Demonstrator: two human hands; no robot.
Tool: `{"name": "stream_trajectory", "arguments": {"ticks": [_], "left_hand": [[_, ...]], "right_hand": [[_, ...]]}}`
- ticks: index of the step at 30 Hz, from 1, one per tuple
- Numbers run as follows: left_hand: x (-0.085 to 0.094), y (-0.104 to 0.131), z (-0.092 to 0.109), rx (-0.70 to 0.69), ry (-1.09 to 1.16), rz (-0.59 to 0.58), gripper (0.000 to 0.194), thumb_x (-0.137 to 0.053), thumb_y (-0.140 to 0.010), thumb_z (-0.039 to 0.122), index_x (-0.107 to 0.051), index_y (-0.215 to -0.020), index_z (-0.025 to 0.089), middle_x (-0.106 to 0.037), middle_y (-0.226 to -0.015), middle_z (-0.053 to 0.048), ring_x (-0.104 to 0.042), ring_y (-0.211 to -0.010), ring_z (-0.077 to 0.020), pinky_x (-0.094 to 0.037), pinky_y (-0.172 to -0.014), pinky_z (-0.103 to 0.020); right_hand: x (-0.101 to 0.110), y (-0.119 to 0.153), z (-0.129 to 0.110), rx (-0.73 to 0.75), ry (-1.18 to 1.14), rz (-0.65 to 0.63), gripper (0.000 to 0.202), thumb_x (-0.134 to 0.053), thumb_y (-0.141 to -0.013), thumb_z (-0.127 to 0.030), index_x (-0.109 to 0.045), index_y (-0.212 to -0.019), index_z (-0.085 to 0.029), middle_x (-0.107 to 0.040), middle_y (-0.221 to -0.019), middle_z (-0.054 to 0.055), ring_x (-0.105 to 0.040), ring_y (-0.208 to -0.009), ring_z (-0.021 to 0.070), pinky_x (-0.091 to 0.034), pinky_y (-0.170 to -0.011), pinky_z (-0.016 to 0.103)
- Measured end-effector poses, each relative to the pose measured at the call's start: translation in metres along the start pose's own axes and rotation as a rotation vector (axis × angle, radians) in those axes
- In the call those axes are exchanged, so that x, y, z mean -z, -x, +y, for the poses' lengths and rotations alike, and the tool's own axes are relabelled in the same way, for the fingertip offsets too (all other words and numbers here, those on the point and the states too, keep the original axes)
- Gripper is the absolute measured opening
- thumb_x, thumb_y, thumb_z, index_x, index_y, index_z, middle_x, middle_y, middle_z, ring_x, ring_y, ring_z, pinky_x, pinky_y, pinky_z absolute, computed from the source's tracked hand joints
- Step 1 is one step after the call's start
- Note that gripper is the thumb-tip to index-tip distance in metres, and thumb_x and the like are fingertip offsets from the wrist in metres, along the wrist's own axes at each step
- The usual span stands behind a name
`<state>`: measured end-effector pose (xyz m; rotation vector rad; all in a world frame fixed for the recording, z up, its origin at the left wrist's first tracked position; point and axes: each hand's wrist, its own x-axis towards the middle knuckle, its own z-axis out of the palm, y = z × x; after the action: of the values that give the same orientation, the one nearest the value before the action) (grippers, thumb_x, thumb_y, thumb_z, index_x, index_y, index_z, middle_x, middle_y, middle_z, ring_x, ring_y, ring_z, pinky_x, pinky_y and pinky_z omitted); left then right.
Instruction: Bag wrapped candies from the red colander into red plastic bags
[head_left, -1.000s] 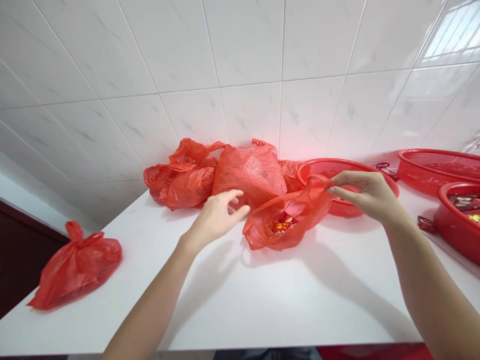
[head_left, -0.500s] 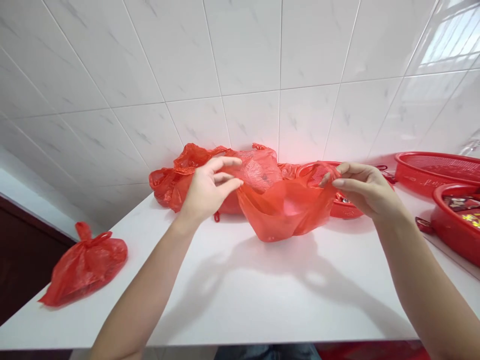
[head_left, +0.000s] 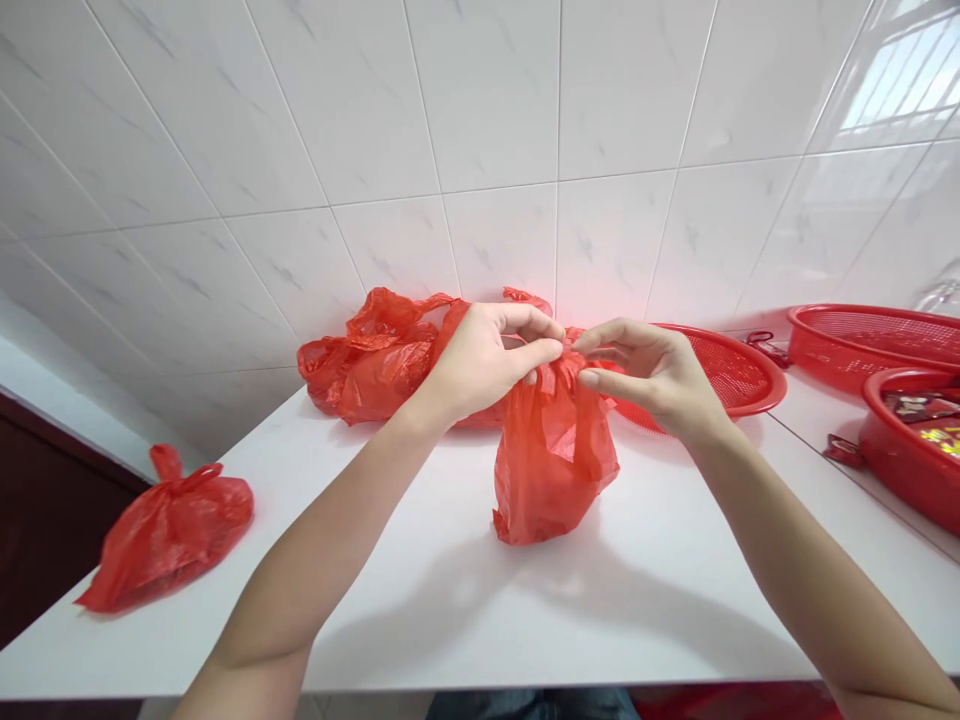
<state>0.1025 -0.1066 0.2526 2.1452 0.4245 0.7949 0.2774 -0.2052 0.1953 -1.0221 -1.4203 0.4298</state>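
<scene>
A thin red plastic bag (head_left: 551,465) hangs upright near the middle of the view, gathered at its top between both hands. My left hand (head_left: 491,360) pinches the bag's top from the left, thumb and forefinger pressed together. From the right, my right hand (head_left: 652,375) grips the gathered top with its fingertips. The hands are close together, a small gap between their fingertips. The bag's lower part hangs just above or on the white table (head_left: 420,600); which of the two is unclear.
Several red bags (head_left: 382,375) lie against the tiled wall. A tied red bag (head_left: 176,530) sits at the left. Behind my right hand is a red mesh basket (head_left: 750,375). Farther right stand another mesh basket (head_left: 847,350) and a red basin (head_left: 900,465) holding wrapped items.
Both hands have moved inward, close to each other. The bag, earlier stretched wide between them, now hangs narrow with its top bunched. My left hand's fingers have closed.
</scene>
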Motion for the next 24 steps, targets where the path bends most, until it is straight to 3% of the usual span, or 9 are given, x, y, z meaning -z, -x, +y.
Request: {"name": "stream_trajectory", "arguments": {"ticks": [4,7,10,15,17,20,22,24], "left_hand": [[0.000,-0.003,-0.008,-0.012,0.027,0.015,0.013,-0.070,-0.081,0.026,-0.073,-0.087,0.015,-0.071,-0.084,-0.003,-0.063,-0.066,-0.0124,-0.055,-0.070,-0.030],[-0.003,-0.004,-0.014,0.000,-0.022,-0.125,0.027,-0.074,-0.079,0.032,-0.075,-0.101,0.017,-0.071,-0.086,-0.003,-0.064,-0.069,-0.0133,-0.053,-0.066,-0.028],[-0.004,-0.002,-0.017,0.008,-0.107,-0.228,0.037,-0.077,-0.076,0.037,-0.074,-0.110,0.021,-0.069,-0.089,-0.001,-0.058,-0.059,-0.0096,-0.049,-0.058,-0.026],[-0.002,-0.002,-0.021,0.016,-0.241,-0.134,0.045,-0.073,-0.079,0.036,-0.070,-0.122,0.024,-0.068,-0.090,-0.001,-0.058,-0.060,-0.0107,-0.046,-0.057,-0.025],[-0.002,-0.005,-0.024,0.004,-0.238,-0.153,0.039,-0.069,-0.082,0.039,-0.071,-0.118,0.023,-0.068,-0.082,0.000,-0.061,-0.065,-0.0138,-0.047,-0.059,-0.026],[-0.003,-0.008,-0.027,-0.039,-0.167,-0.191,0.022,-0.063,-0.085,0.034,-0.075,-0.094,0.019,-0.069,-0.076,-0.001,-0.064,-0.073,-0.0160,-0.050,-0.066,-0.027],[-0.004,-0.009,-0.025,-0.058,-0.126,-0.152,0.020,-0.060,-0.086,0.031,-0.073,-0.083,0.017,-0.070,-0.078,-0.002,-0.064,-0.075,-0.0158,-0.051,-0.069,-0.027],[-0.004,-0.009,-0.022,-0.062,-0.109,-0.091,0.018,-0.059,-0.087,0.029,-0.071,-0.081,0.016,-0.069,-0.079,-0.002,-0.063,-0.074,-0.0146,-0.051,-0.069,-0.027]], "right_hand": [[0.002,0.010,0.027,-0.113,-0.031,-0.047,0.037,-0.086,-0.073,-0.039,-0.072,-0.103,-0.024,-0.071,-0.114,0.006,-0.066,-0.110,0.0249,-0.053,-0.101,0.045],[-0.002,0.015,0.038,-0.155,-0.074,-0.018,0.029,-0.085,-0.073,-0.042,-0.073,-0.089,-0.022,-0.072,-0.098,0.005,-0.068,-0.097,0.0227,-0.056,-0.092,0.041],[-0.004,0.016,0.038,-0.106,-0.095,0.021,0.026,-0.084,-0.076,-0.043,-0.070,-0.075,-0.021,-0.070,-0.086,0.003,-0.066,-0.087,0.0198,-0.055,-0.085,0.037],[-0.003,0.016,0.030,-0.057,-0.073,0.071,0.021,-0.083,-0.078,-0.040,-0.070,-0.074,-0.023,-0.069,-0.086,0.003,-0.063,-0.083,0.0185,-0.054,-0.082,0.036],[-0.004,0.016,0.030,-0.052,-0.080,0.069,0.021,-0.082,-0.078,-0.041,-0.070,-0.074,-0.023,-0.070,-0.089,0.003,-0.064,-0.084,0.0192,-0.054,-0.083,0.038],[-0.001,0.017,0.034,-0.057,-0.106,0.057,0.023,-0.083,-0.078,-0.042,-0.070,-0.077,-0.023,-0.072,-0.094,0.005,-0.066,-0.091,0.0214,-0.054,-0.088,0.040],[0.004,0.018,0.039,-0.081,-0.124,0.015,0.027,-0.084,-0.076,-0.045,-0.073,-0.092,-0.025,-0.073,-0.108,0.006,-0.066,-0.105,0.0247,-0.053,-0.096,0.043],[0.010,0.020,0.046,-0.120,-0.142,-0.084,0.051,-0.084,-0.074,-0.051,-0.069,-0.117,-0.029,-0.068,-0.130,0.008,-0.061,-0.123,0.0283,-0.049,-0.104,0.045]]}}
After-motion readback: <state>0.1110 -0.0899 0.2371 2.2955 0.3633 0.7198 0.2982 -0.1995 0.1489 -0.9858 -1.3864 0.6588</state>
